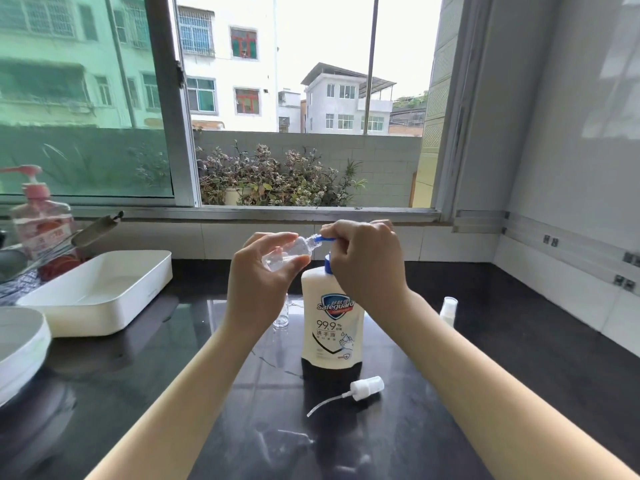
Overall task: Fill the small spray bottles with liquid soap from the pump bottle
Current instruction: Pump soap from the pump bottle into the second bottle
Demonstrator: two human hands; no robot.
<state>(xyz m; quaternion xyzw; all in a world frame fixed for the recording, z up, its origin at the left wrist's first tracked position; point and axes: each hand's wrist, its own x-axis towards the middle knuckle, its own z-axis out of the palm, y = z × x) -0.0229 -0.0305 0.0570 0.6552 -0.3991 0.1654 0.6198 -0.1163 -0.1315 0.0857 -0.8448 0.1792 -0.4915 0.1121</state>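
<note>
A white pump bottle [331, 327] of liquid soap with a blue pump head stands upright on the dark counter. My right hand [363, 261] is closed over the pump head, whose blue spout pokes out to the left. My left hand [258, 282] holds a small clear spray bottle [294, 252] tilted on its side, its open neck touching the spout tip. A second clear small bottle [281, 315] stands behind my left wrist, mostly hidden. A white spray cap with its dip tube [365, 388] lies in front of the pump bottle. Another small bottle with a white cap [448, 310] stands to the right.
A white rectangular tray [104, 292] sits at the left, with a white round dish [20, 344] nearer me. A pink pump bottle [41, 220] stands at the far left beside the sink area. The window sill [311, 213] and tiled wall bound the counter behind and to the right.
</note>
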